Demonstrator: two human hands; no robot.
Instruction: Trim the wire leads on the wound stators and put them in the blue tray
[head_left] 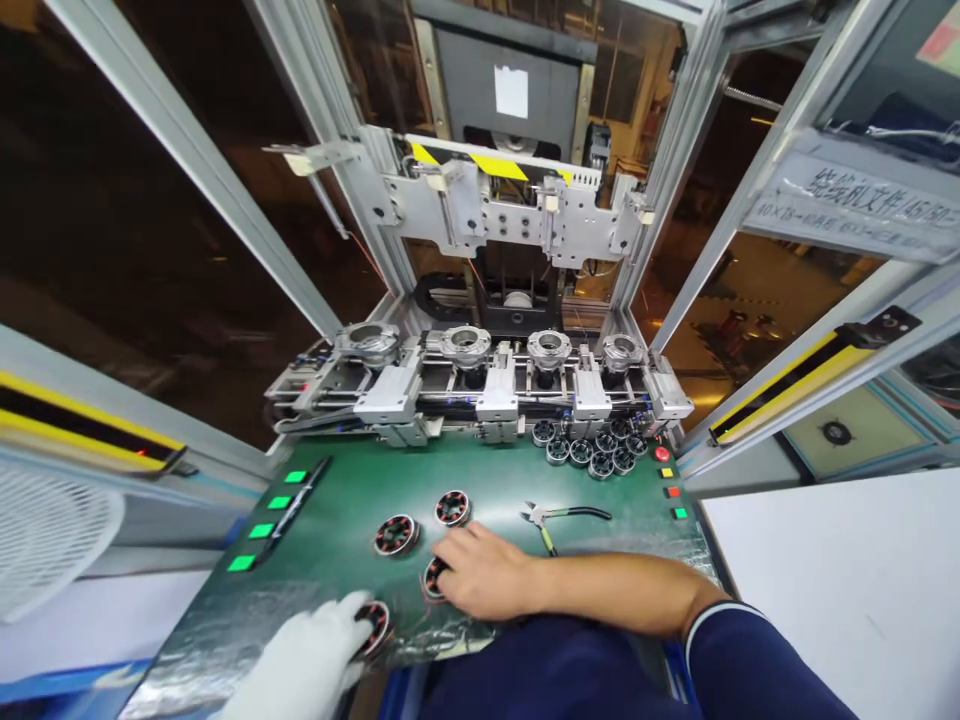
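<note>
My left hand (319,645), in a white glove, grips a wound motor stator (377,628) by its edge at the front of the green worktop. My bare right hand (484,570) has its fingers closed over a second wound stator (433,580), partly covered by them. Thin reddish wire shows under that one. Just beyond the hands, two more stators with copper-coloured windings lie flat: one at the left (396,536) and one close to my right knuckles (453,508). Green-handled side cutters (551,515) lie with their handles spread to the right of my right hand.
A cluster of unwound stators (592,450) stands at the back right beside red, yellow and green buttons (667,473). Behind the worktop is a winding machine with several round metal holders (465,343). A black pen-like tool (300,500) and green buttons (261,531) lie left. Yellow light-curtain bars (90,425) flank the frame.
</note>
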